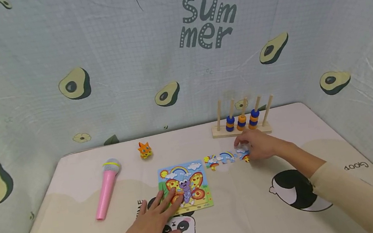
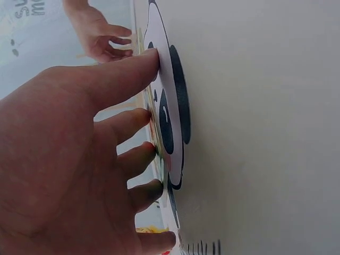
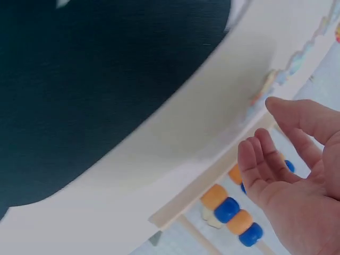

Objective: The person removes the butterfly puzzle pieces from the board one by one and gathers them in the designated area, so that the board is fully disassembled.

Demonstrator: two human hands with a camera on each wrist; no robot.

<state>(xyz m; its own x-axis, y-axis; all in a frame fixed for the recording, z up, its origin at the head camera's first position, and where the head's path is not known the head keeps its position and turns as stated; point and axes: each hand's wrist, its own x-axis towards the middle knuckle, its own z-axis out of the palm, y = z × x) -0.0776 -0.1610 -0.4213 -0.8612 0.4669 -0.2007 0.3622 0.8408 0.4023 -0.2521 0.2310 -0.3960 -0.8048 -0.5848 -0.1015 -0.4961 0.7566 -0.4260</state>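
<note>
A square butterfly puzzle (image 1: 185, 186) lies in the middle of the table. My left hand (image 1: 152, 228) has its fingers spread, and the fingertips rest on the lower left part of the puzzle. Right of the board is a row of loose puzzle pieces: a sun piece (image 1: 210, 161), a rainbow piece (image 1: 228, 157) and a cloud piece (image 1: 242, 153). My right hand (image 1: 260, 144) hovers at the cloud piece, partly covering it. In the right wrist view, the right thumb and fingers stand apart with nothing between them.
Behind the right hand stands a wooden peg rack (image 1: 242, 129) with blue and orange beads. A pink toy microphone (image 1: 105, 191) lies on the left, and a small orange toy figure (image 1: 145, 150) stands at the back. A printed cloth wall (image 1: 127, 101) rises behind the table.
</note>
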